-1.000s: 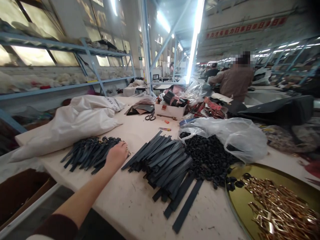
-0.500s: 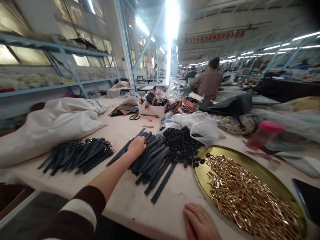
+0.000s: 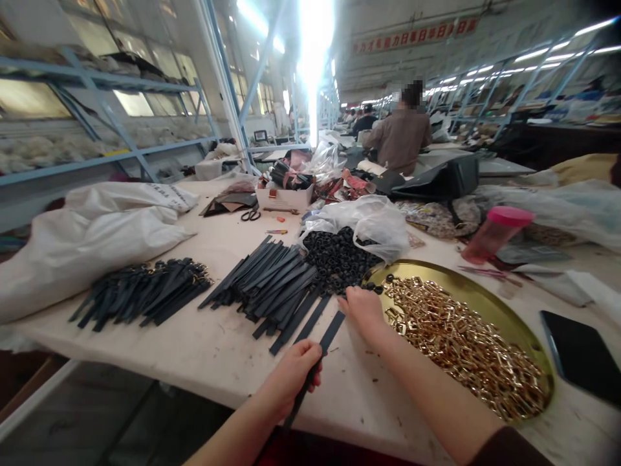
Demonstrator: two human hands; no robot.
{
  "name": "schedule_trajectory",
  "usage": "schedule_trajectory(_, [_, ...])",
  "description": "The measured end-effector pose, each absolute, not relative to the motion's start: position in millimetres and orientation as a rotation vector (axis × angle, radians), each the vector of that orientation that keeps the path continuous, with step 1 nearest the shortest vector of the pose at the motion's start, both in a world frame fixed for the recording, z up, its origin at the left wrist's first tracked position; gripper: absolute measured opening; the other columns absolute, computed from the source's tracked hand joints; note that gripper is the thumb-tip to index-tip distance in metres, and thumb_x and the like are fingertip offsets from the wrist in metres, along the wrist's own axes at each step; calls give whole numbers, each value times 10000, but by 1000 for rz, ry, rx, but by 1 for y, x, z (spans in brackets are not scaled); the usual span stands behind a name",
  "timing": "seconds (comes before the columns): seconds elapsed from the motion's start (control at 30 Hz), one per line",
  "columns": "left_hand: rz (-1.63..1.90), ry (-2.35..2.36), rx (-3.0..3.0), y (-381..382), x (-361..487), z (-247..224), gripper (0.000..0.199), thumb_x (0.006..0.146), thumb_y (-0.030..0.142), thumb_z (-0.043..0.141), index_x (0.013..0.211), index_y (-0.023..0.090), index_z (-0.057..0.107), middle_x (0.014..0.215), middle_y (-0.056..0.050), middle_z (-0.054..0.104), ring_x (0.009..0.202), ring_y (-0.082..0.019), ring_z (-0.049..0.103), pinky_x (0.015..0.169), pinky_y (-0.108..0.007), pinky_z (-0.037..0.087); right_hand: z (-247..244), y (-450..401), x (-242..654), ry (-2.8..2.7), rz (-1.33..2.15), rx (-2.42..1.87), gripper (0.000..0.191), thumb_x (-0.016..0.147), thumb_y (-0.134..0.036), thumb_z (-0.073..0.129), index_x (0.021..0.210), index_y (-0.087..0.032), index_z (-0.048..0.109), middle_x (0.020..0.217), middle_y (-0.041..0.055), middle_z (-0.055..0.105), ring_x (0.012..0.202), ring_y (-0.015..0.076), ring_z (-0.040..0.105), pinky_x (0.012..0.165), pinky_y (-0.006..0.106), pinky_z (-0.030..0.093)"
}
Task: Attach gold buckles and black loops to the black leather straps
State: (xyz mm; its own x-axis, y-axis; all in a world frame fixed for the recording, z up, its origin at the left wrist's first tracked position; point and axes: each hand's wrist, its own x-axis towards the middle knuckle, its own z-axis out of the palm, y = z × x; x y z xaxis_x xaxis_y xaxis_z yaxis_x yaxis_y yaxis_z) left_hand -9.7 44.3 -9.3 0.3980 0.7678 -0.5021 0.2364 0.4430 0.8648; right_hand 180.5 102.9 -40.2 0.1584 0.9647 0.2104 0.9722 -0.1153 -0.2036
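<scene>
My left hand (image 3: 297, 369) is closed around a dark flat strap (image 3: 332, 329) near the table's front edge. One end of the strap points up toward my right hand; the other hangs below the left. Fingers bent together, my right hand (image 3: 363, 312) is beside the heap of small black loops (image 3: 334, 262), close to the tray's left rim. Whatever it pinches is hidden. Left of the loops lies a pile of dark straps (image 3: 272, 278). Gold metal buckles (image 3: 466, 343) cover much of the round gold tray (image 3: 436, 273).
Dark straps with gold fittings (image 3: 155, 291) form another pile on the left, beside a white sack (image 3: 111, 226). Farther back are scissors (image 3: 251, 215), a white box (image 3: 284, 199) and a clear plastic bag (image 3: 378, 217). A phone (image 3: 579, 353) and a pink-lidded jar (image 3: 499, 233) are on the right.
My left hand has come back from the strap pile with one strap. My right hand has moved from the table's front up to the black loops. The view has shifted slightly.
</scene>
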Motion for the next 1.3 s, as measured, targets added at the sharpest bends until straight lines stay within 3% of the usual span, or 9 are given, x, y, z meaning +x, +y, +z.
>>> schedule_trajectory(0.1, [473,1142,951,36,-7,-8,99,726,244,447,767,154,447,673,-2,555,489,-74,513,421,-167,362,-44,103,177,-1929,-21,-2108,112,798,-223,511,787,-128,569,810,127,601,778,225,575,662,306,347])
schedule_trajectory(0.2, [501,1132,872,34,-12,-5,131,690,152,423,813,144,467,697,-24,586,510,-81,540,426,-164,385,-46,87,174,-2017,68,-2005,102,794,-234,514,726,-164,542,808,72,576,765,183,548,655,276,350])
schedule_trajectory(0.37, [513,1091,789,31,-22,-6,227,659,116,423,879,135,478,747,-44,611,542,-88,556,438,-162,402,-47,56,168,-1705,596,-1744,189,765,-315,546,640,-192,476,640,-1,511,621,154,488,590,279,364])
schedule_trajectory(0.53, [481,1049,776,22,-28,-2,307,630,107,444,930,149,493,781,-21,584,551,-85,546,440,-168,403,-38,38,153,-1192,1027,-1397,382,683,-367,642,1007,-215,507,711,-29,529,617,129,488,588,267,386])
schedule_trajectory(0.6, [471,1051,795,18,-30,0,346,609,83,417,939,159,488,752,1,563,528,-77,527,439,-171,399,-33,32,147,-1096,1152,-1329,423,672,-374,659,1049,-221,545,689,-37,524,615,115,467,577,249,370])
schedule_trajectory(0.73, [506,1066,986,10,-32,-3,202,732,201,399,903,157,497,560,62,449,391,-50,383,374,-159,291,-28,23,137,-786,1375,-1260,314,630,-378,702,889,-207,653,670,-31,580,543,78,424,522,222,349])
schedule_trajectory(0.83, [524,1070,1203,8,-31,-9,242,796,368,396,801,152,504,487,77,403,361,-52,352,365,-169,274,-29,18,129,-480,1469,-1110,282,604,-360,732,829,-202,665,773,-7,639,595,77,502,565,213,416])
schedule_trajectory(0.97, [566,1153,1312,8,-25,-16,207,803,333,375,743,167,483,490,60,485,358,-69,427,384,-180,341,-27,11,117,-319,1529,-949,193,598,-285,754,729,-188,650,764,-11,652,698,90,574,708,223,472])
schedule_trajectory(1.3, [536,1228,1494,9,-20,-22,199,805,317,364,736,190,500,453,72,462,350,-81,395,387,-191,310,-31,-3,123,-340,1644,-943,265,589,-303,765,697,-171,562,674,-22,634,623,84,591,629,207,483])
